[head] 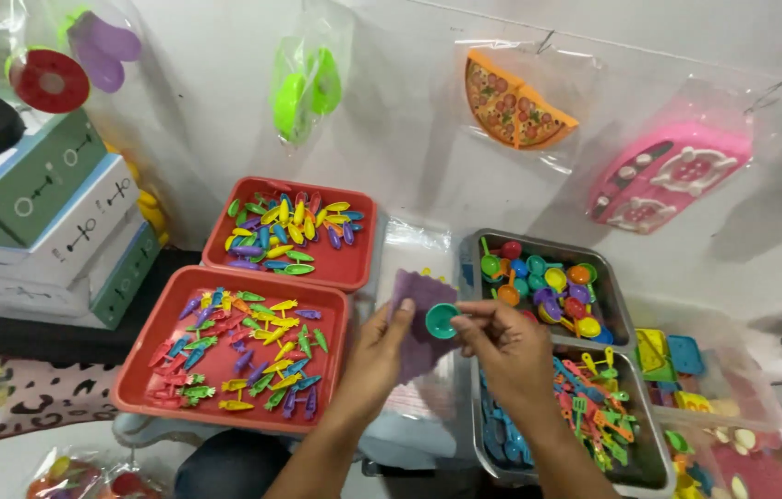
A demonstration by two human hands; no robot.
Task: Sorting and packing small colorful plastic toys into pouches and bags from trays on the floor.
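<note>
Between the red trays and the metal trays, your left hand pinches a purple toy plate by its left edge, thumb on top. Your right hand pinches a small teal bowl in its fingertips, just in front of the plate. Coloured toy spoons fill the upper metal tray.

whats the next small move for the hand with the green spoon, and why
Probably bring the right hand slightly left and lower the small green spoon onto the purple piece that the left hand holds up. The spoon's bowl already sits at that piece's edge, pinched in the fingertips, and the left hand is presenting the piece toward it.
</note>
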